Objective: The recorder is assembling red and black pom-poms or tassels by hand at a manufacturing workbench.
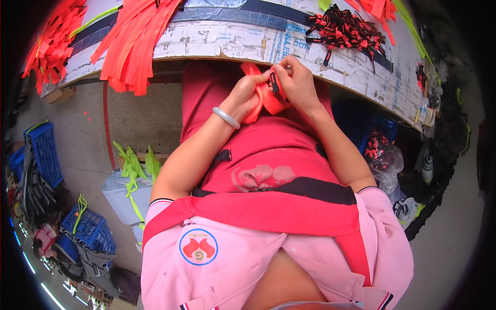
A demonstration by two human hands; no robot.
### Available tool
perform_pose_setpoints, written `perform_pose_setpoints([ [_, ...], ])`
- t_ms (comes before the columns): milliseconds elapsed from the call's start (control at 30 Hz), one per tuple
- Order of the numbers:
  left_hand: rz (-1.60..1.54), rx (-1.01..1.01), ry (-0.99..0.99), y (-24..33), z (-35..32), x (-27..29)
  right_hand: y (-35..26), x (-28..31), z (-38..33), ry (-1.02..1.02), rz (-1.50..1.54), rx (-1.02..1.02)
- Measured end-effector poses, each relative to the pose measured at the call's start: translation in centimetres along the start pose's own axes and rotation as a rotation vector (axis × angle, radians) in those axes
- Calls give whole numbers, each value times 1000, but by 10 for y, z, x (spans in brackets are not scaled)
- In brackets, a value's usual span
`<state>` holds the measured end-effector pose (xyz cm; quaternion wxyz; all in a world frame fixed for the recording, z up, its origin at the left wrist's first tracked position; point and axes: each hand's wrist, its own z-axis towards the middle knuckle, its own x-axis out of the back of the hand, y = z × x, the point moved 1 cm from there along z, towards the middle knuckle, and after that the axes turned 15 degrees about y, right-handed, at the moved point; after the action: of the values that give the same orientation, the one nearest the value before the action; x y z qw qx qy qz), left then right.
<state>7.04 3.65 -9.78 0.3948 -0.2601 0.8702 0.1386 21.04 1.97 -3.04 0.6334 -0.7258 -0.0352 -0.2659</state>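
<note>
In my lap, just off the table's near edge, a bright orange-red webbing strap is looped between my two hands. My left hand, with a pale bangle on its wrist, pinches the strap on one side. Closed at the strap's upper end, my right hand grips it with thumb and bent fingers. A small black piece sits on the strap between the hands; its exact kind is too small to tell. Fingers cover part of the strap. Below it lies my red apron.
Bundles of orange-red straps hang over the edge of the worn white table. A pile of small black-and-red pieces lies on its right side. Blue crates and lime-green strips are to the left; a clear plastic bag is at right.
</note>
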Motion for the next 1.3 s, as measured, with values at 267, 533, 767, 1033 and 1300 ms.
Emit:
perform_pose_setpoints([
  [267, -50, 19, 7, -2, 4, -5, -18, -9, -6, 110, -229, 224],
  [533, -16, -39, 76, -3, -12, -17, -20, -2, 0, 21, 76, 21],
  [767, 413, -523, 143, 1, -57, -25, -31, 13, -18, -66, 232, 23],
  [1033, 627, -928, 155, 2, -85, -35, -48, 17, -34, -177, 284, 1],
  [1300, 672, -939, 117, 6, -93, -43, -65, 22, -37, -127, 115, 318],
])
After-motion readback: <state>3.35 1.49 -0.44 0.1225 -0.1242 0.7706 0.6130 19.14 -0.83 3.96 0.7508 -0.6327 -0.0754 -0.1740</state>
